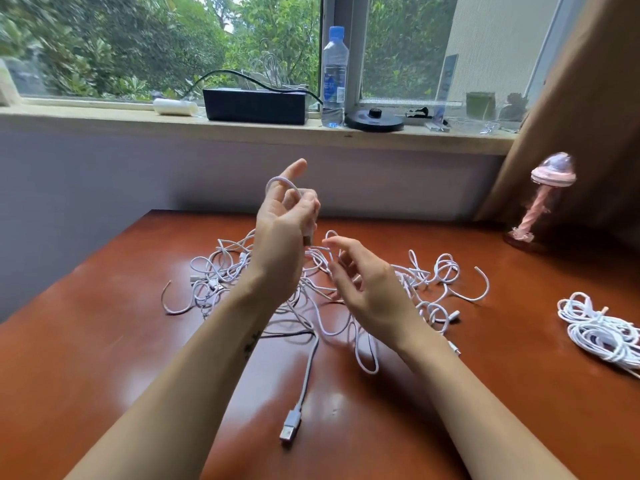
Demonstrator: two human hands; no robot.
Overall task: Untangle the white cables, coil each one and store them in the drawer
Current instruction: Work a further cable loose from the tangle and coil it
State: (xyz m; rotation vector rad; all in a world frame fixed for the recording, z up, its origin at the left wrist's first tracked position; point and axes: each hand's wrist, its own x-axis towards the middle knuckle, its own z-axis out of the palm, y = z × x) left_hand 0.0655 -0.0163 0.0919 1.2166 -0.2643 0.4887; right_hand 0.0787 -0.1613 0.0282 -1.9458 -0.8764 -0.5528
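We noted the left hand point(287, 220) gripping a white cable loop point(277, 181) above the tangle point(221, 271) on the table point(104, 341), right hand point(367, 285) loosely spread, and judged slow slack-feeding, crossings cleared first, best.

My worktop point(104, 341) red-brown, glossy; white cables point(313, 292); far black box point(256, 105); blue-capped bottle point(334, 77); pink striped lamp point(540, 202) right; brown curtain point(588, 116).

Left hand point(284, 220) grips a cable loop point(277, 180) above the tangle point(313, 292); right hand point(367, 285) relaxed.
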